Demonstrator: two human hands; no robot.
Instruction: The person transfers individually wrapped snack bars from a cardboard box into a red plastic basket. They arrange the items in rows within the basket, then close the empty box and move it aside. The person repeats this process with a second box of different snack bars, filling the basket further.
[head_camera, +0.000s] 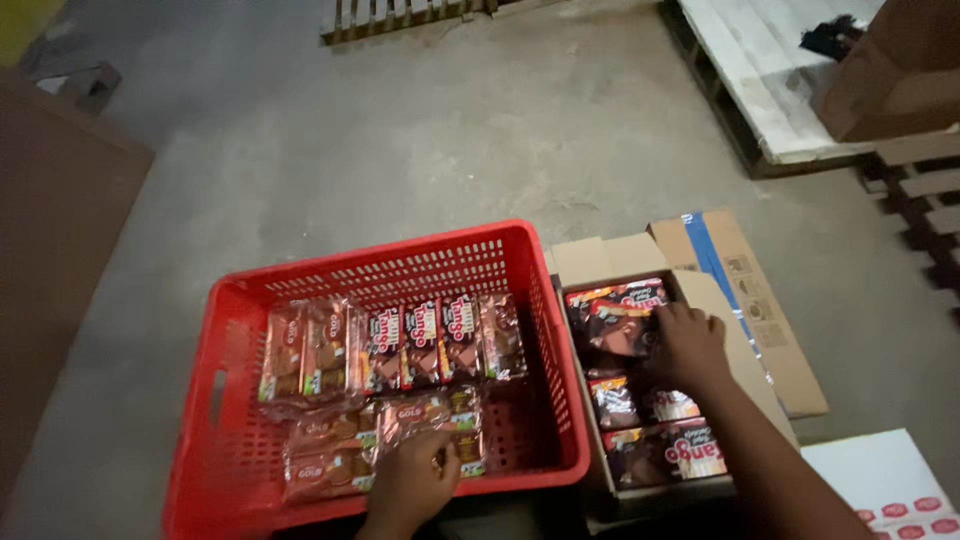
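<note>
A red plastic crate (236, 330) sits on the concrete floor with several brown and dark snack packets (400, 350) laid flat inside. My left hand (412, 478) rests on a brown packet (430, 412) at the crate's near edge. To the right stands an open cardboard box (610, 260) holding dark snack packets (660, 455). My right hand (688, 345) reaches into this box and grips a dark packet (622, 325) near its far end.
Wooden pallets (760, 80) lie at the far right with a brown carton (890, 70) on them. A flattened cardboard piece (765, 320) lies beside the box. A white carton (885, 485) sits at the lower right. A brown board (50, 250) stands at left.
</note>
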